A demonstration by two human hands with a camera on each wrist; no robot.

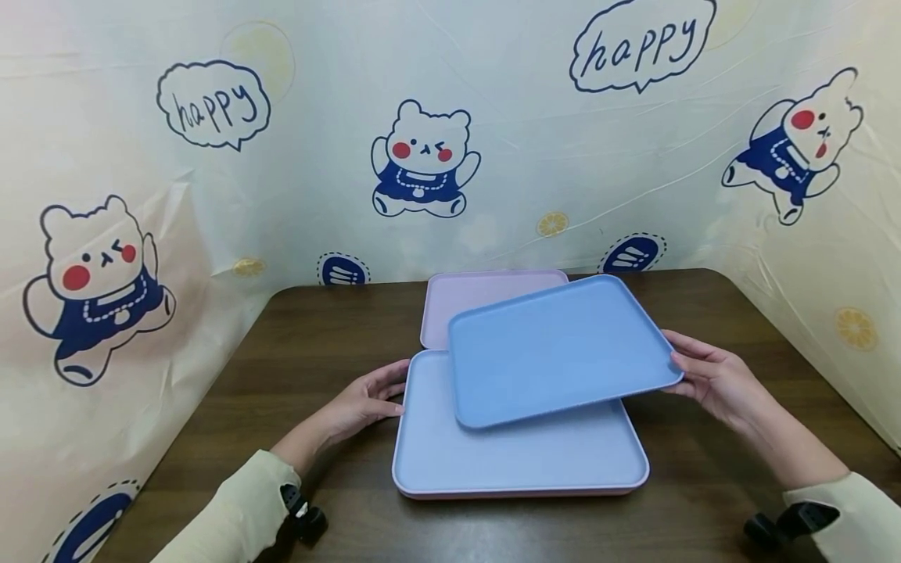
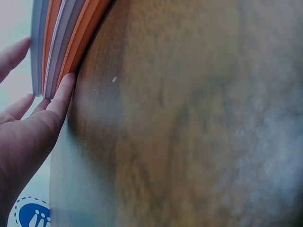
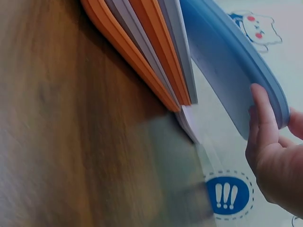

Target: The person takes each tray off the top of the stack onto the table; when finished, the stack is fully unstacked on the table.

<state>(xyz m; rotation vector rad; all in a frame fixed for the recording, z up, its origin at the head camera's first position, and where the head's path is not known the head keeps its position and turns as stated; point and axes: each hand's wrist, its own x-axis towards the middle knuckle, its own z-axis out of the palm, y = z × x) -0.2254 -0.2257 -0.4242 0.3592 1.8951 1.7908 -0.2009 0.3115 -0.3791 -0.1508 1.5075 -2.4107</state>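
Observation:
A blue tray [image 1: 563, 352] is tilted above a stack of trays, its right corner pinched between the thumb and fingers of my right hand [image 1: 718, 379]. In the right wrist view, fingers [image 3: 265, 118] lie along the blue tray's [image 3: 251, 61] underside and the thumb is at its rim. The stack's top tray is pale blue [image 1: 521, 461]; orange [image 3: 158, 42] and lilac trays [image 3: 137, 38] show beneath it. At the stack's left side, my left hand [image 1: 366, 403] touches the edges with extended fingers. The left wrist view shows fingertips against the stacked rims [image 2: 66, 42].
A lilac tray [image 1: 457, 301] lies on the brown wooden table [image 1: 317, 336] behind the stack, partly covered by the raised blue tray. A printed cloth [image 1: 303, 172] with bears and "happy" bubbles hangs around the back and sides.

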